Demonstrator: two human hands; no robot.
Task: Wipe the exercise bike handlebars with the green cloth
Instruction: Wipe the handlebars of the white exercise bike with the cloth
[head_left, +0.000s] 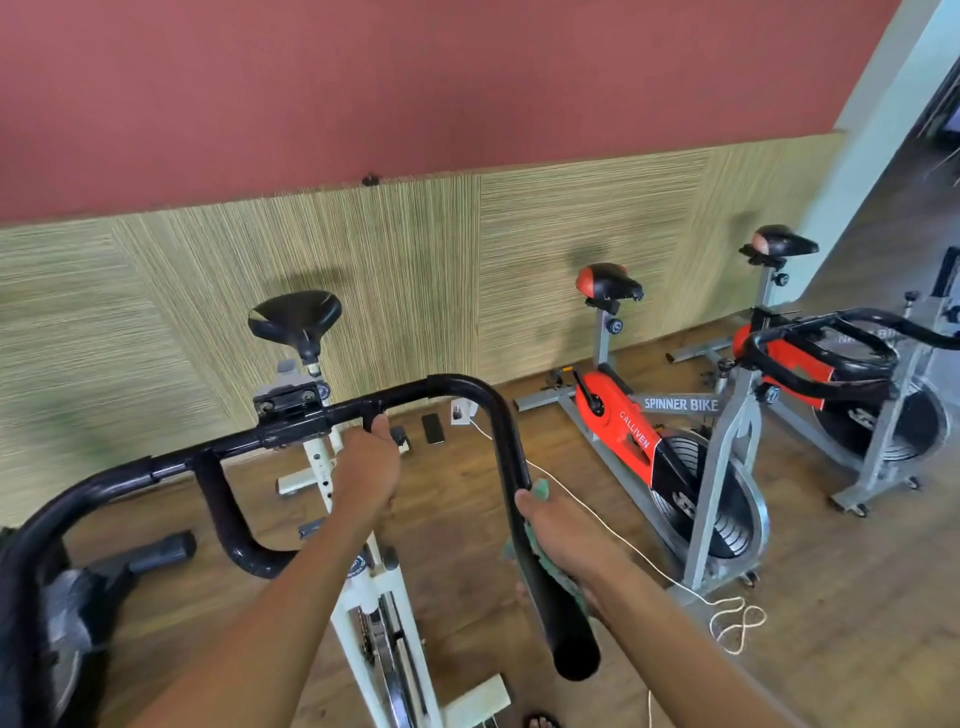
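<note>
The right hand (566, 540) wraps the green cloth (541, 491) round the right bar of the handlebars (501, 441), whose long axis runs up and away from it toward the bend, while the left hand (369, 467) grips a short inner post farther forward.

You've got one view to work with: a wide-angle camera on your head, aimed forward and down. It sits close over the black handlebars (452, 383), which sweep across the lower half of the frame, their open tube end almost under the lens. Your forearms come in from the bottom edge, left hand (366, 467) near centre, right hand (563, 535) on the green cloth (540, 491) just to its right. Past them you're looking across the wooden floor (831, 571) to the wall (415, 78) you face, well back. The wide lens bows the wall's panel line, and the left edge is smeared.
</note>
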